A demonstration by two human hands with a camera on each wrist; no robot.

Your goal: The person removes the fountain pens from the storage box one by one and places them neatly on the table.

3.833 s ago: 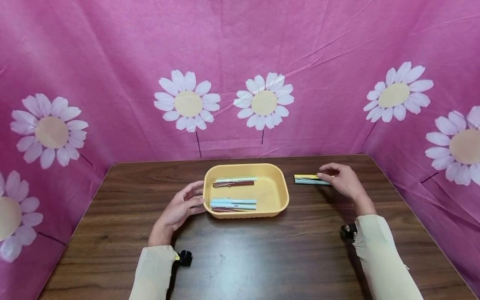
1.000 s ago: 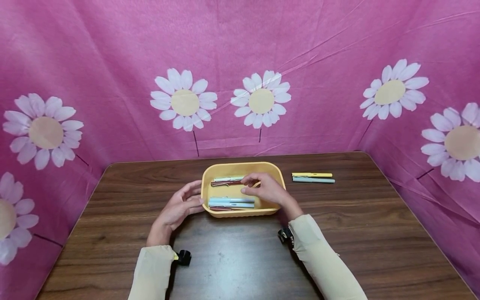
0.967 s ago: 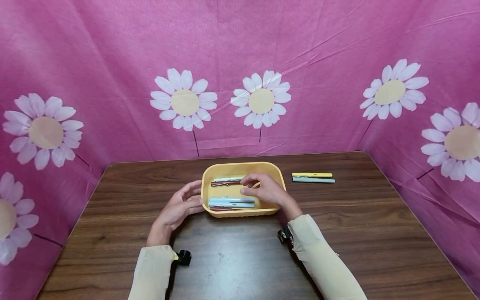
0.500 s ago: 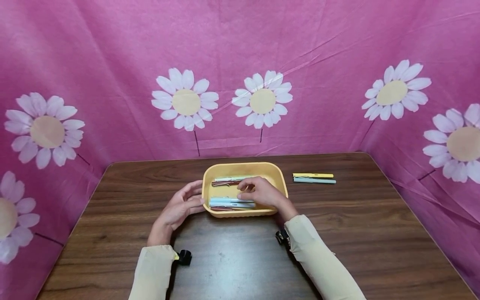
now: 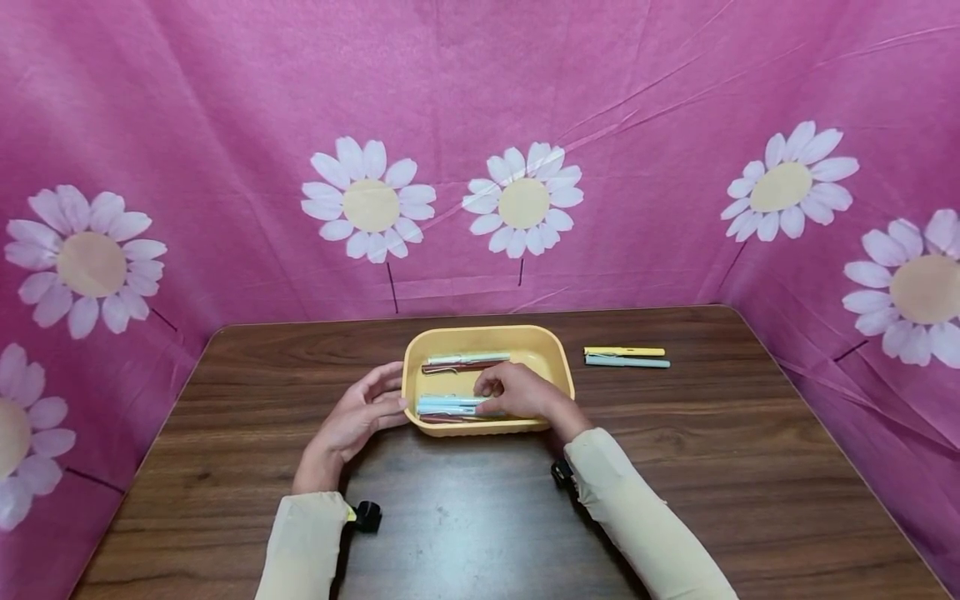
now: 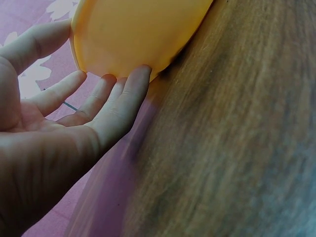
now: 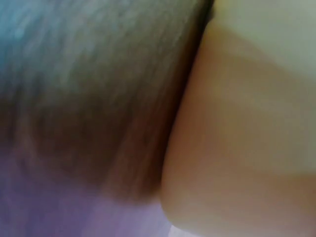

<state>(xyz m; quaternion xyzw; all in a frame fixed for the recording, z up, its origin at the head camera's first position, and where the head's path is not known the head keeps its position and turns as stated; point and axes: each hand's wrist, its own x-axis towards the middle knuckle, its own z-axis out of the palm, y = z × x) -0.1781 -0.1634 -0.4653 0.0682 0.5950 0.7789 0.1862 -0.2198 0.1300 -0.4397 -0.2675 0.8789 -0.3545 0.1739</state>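
Observation:
A yellow plastic basket (image 5: pixel 551 379) stands at the middle of the table. My left hand (image 5: pixel 358 417) rests its spread, fairly straight fingers against the basket's left wall, and the left wrist view shows the fingertips on that yellow wall (image 6: pixel 133 34). Inside the basket my right hand (image 5: pixel 521 392) pinches with thumb and curled fingers at the right part of the light blue pens (image 5: pixel 450 402); their right ends are hidden. Beyond it lie a pale green pen (image 5: pixel 465 358) and a dark red pen (image 5: pixel 472 366). Another dark red pen (image 5: pixel 442 419) lies by the near wall.
A yellow pen (image 5: pixel 624 351) and a teal pen (image 5: pixel 628 362) lie side by side on the table, right of the basket. A pink curtain with daisies (image 5: pixel 450 83) surrounds the brown wooden table (image 5: pixel 450 517). The right wrist view is blurred and mostly filled by the basket's wall (image 7: pixel 247 138).
From beside the yellow and teal pens, my right hand has moved left into the basket, then nearer from the far dark red pen to the light blue pens. My left hand stays at the basket.

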